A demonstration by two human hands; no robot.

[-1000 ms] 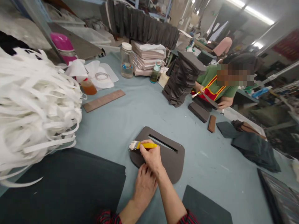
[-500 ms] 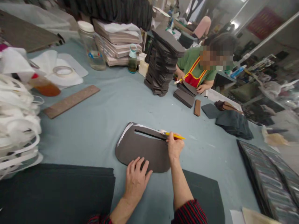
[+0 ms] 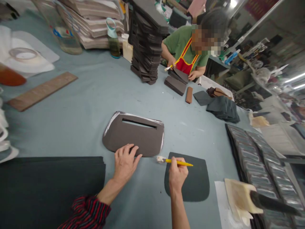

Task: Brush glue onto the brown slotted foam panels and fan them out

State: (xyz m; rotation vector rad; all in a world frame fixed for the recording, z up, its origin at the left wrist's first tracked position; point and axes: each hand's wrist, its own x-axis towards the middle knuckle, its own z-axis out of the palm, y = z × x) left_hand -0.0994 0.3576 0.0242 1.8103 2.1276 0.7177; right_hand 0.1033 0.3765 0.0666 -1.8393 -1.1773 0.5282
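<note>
A dark brown-grey panel [image 3: 133, 136] with a long slot near its far side lies on the blue-grey table cover. White glue-like streaks run along its left, far and right edges. My left hand [image 3: 125, 160] rests on the near edge, fingers spread and flat. My right hand [image 3: 178, 173] pinches a yellow-handled brush [image 3: 182, 163], its whitened bristles pointing left, just off the panel's near right corner. Under that hand lies a dark green-black piece [image 3: 197, 181] with rounded corners. A stack of dark sheets [image 3: 52, 187] sits left of my left hand.
Across the table a co-worker [image 3: 186, 47] holds another brush over dark pieces. A tall stack of dark panels [image 3: 149, 44] stands at the back. A brown strip [image 3: 43, 90] lies at left. Right are rows of dark streaked pieces [image 3: 259, 159] and a cream container with a dark-handled tool [image 3: 240, 194].
My right hand and brush have come from the panel's far right corner to beside its near right corner. White streaks now show along the right edge. The camera view has shifted.
</note>
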